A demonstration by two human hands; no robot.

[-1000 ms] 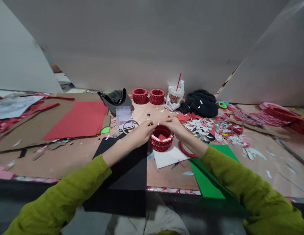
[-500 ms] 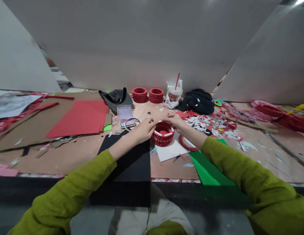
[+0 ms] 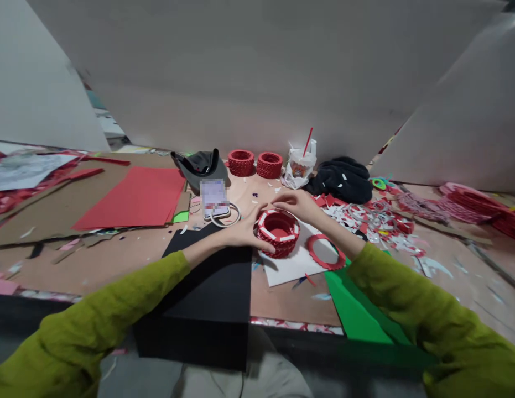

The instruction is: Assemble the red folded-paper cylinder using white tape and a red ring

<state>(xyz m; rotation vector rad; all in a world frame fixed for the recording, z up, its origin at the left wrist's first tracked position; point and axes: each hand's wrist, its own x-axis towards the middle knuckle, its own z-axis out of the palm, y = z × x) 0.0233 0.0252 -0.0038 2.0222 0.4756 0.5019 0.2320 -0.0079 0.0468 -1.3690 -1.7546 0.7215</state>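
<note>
My left hand (image 3: 245, 233) grips the left side of a red, rough-textured ring stack (image 3: 279, 251), its thumb along the near side and its fingers behind. Short white strips lie around the stack's top rim. Just above the far rim hangs my right hand (image 3: 297, 203), its fingers reaching left and loosely bent. I see nothing held in them, though the fingertips are small in view. A flat red ring with a scalloped edge (image 3: 311, 251) lies to the right of the stack, partly on a white sheet (image 3: 277, 275).
Two more red ring stacks (image 3: 241, 164) stand at the back, near a bagged drink cup (image 3: 299, 166). A phone (image 3: 214, 200), a grey cap (image 3: 201, 166) and red sheets (image 3: 133, 199) lie left. White and red scraps (image 3: 365, 218) are on the right. Black sheet (image 3: 207, 287) overhangs the front edge.
My left hand has moved from the far rim to the left side of the ring stack. My right hand has lifted slightly off the rim. The view has shifted a little.
</note>
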